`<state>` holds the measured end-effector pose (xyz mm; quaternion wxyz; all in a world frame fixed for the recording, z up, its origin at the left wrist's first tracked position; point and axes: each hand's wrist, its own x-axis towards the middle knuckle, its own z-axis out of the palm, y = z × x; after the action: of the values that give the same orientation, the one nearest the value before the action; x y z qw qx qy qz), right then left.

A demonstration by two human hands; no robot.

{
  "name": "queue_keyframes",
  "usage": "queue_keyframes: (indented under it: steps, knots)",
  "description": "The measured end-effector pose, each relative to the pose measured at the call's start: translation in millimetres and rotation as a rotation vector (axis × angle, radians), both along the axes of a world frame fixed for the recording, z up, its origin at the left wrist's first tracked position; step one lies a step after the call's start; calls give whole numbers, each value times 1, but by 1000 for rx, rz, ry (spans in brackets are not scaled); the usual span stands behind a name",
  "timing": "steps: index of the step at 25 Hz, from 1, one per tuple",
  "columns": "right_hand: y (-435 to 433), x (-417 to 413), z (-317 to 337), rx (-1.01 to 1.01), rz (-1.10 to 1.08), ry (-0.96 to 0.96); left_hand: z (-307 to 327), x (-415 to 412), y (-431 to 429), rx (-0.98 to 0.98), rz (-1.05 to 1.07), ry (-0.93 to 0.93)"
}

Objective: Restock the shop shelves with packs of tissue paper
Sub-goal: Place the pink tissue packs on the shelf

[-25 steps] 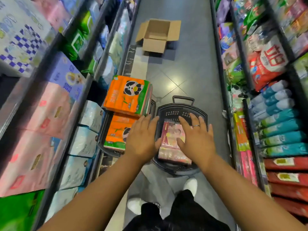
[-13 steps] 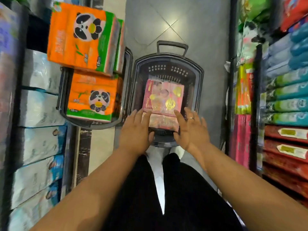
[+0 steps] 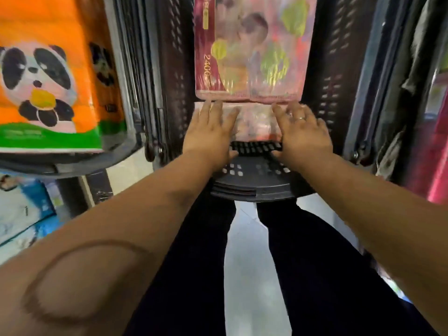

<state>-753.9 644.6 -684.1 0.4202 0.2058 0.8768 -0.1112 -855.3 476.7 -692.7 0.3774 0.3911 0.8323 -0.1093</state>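
Down at the basket [image 3: 254, 187], the view sits far closer than half a second ago: the person has bent over it, and the pink pack [image 3: 249, 52] now fills the top of the frame. Both hands have closed in from the pack's near corners onto its near end face. That reads as a lift being set up, not made. The pack lies flat in the basket, nowhere near a shelf, so restocking this one has barely begun.

The left hand [image 3: 209, 132] and right hand [image 3: 303, 130] lie side by side with a gap between them. Their palms are down and their fingers straight, flat against the pale end of the pack, tips reaching its upper edge. Neither hand is curled round it. The thumbs sit low by the basket wall, and through the blur I cannot tell whether they hook under the pack. Both forearms run straight forward, one either side of the legs. An orange panda pack [image 3: 48, 69] sits in a second basket [image 3: 72, 163] to the left.
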Motion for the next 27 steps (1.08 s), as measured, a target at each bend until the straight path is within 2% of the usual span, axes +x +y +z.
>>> queue_keyframes:
  steps: [4,7,13,21,25,27]
  knots:
    - [-11,0,-47,130,36,-33,-46,-6,5,-51,-31,46]
    - [-7,-4,-67,233,60,33,-62,-13,5,-41,-84,113]
    - [-1,-9,-58,168,42,104,-51,-20,5,4,-78,145]
    - [9,-5,34,120,43,173,29,-29,0,195,-75,147]
    - [19,-12,117,9,-47,245,105,-53,-10,308,-73,79]
    - [26,-13,160,-42,-80,276,147,-71,-19,349,11,-7]
